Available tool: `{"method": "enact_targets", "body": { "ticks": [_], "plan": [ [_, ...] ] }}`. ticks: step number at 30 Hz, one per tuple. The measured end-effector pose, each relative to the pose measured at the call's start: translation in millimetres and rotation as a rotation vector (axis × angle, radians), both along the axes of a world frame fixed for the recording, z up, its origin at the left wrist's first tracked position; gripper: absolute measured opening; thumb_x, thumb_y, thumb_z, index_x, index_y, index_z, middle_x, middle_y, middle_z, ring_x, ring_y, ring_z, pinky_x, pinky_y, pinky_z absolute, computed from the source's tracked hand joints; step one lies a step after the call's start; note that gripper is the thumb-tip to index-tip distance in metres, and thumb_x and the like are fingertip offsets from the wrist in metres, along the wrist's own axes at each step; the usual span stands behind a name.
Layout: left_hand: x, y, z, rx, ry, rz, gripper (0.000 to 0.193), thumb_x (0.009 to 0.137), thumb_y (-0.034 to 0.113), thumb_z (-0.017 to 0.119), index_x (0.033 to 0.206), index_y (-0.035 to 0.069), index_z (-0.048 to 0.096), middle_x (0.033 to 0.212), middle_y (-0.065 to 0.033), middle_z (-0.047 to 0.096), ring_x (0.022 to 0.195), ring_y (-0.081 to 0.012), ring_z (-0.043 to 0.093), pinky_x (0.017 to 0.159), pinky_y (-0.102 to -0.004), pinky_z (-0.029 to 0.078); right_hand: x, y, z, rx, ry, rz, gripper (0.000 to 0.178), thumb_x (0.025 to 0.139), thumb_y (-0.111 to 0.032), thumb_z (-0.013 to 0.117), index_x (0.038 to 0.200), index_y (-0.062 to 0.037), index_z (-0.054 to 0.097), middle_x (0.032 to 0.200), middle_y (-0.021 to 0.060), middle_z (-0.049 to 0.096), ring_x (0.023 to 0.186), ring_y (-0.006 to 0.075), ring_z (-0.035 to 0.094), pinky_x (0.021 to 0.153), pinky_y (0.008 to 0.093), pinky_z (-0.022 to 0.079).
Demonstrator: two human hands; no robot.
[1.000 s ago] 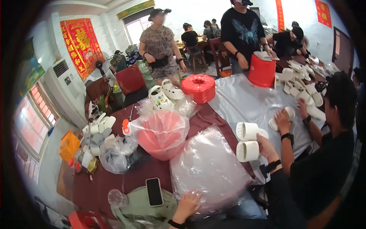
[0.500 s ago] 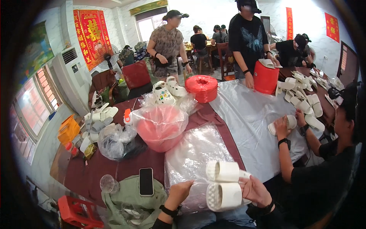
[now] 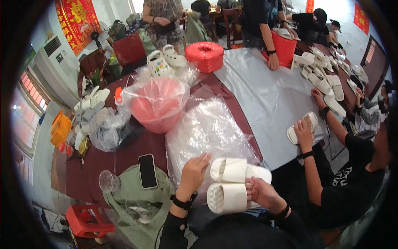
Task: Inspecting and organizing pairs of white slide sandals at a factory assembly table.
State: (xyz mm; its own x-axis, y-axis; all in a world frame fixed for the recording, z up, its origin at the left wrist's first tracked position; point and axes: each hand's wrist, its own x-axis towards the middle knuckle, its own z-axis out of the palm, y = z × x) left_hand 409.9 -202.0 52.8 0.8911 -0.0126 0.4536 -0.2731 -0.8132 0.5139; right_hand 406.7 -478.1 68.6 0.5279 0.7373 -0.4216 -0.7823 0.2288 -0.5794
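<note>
A pair of white slide slippers (image 3: 232,198) lies side by side near the table's front edge, with ridged footbeds and broad straps. My right hand (image 3: 265,195) grips the pair from the right, its fingers over the inner edges of both. Just left of the slippers is my left hand (image 3: 195,172), its fingers stretched out over the lower part of a stack of clear plastic bags (image 3: 209,128). Nothing shows in that hand; whether its fingertips touch the top bag I cannot tell.
A phone (image 3: 148,171) and a clear plastic cup (image 3: 109,181) rest on green cloth at left. Beyond stand a pink plastic-covered tub (image 3: 155,108) and a red twine roll (image 3: 204,57). At right, a co-worker's hand (image 3: 304,132) holds another slipper near a slipper heap (image 3: 321,79).
The view has tilted down. My left hand's fingers have gone from curled together to stretched out. The slippers remain in my right hand, now more fully over the table edge.
</note>
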Motion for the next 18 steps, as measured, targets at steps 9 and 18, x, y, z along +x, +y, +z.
{"method": "enact_targets", "body": {
  "ticks": [9, 18],
  "plan": [
    [-20, -18, 10, 0.299, -0.037, 0.08, 0.038, 0.083, 0.017, 0.058, 0.121, 0.015, 0.059, 0.121, -0.0085, 0.059, 0.099, -0.0308, 0.054, 0.081, -0.0395, 0.043, -5, 24, 7, 0.122, -0.056, -0.26, 0.052, 0.094, -0.027, 0.027, 0.14, -0.0005, 0.026, 0.134, 0.0184, 0.044, 0.12, 0.0268, 0.048, 0.1, 0.0399, 0.038],
    [-27, -25, 18, 0.301, -0.059, 0.083, 0.04, 0.08, 0.012, 0.058, 0.121, 0.012, 0.059, 0.121, -0.0076, 0.059, 0.102, -0.0313, 0.054, 0.083, -0.0394, 0.043, -9, 14, -1, 0.078, -0.039, -0.297, 0.053, 0.093, -0.029, 0.032, 0.138, -0.0011, 0.028, 0.134, 0.0167, 0.045, 0.118, 0.0251, 0.049, 0.096, 0.0371, 0.039]
  ]
}}
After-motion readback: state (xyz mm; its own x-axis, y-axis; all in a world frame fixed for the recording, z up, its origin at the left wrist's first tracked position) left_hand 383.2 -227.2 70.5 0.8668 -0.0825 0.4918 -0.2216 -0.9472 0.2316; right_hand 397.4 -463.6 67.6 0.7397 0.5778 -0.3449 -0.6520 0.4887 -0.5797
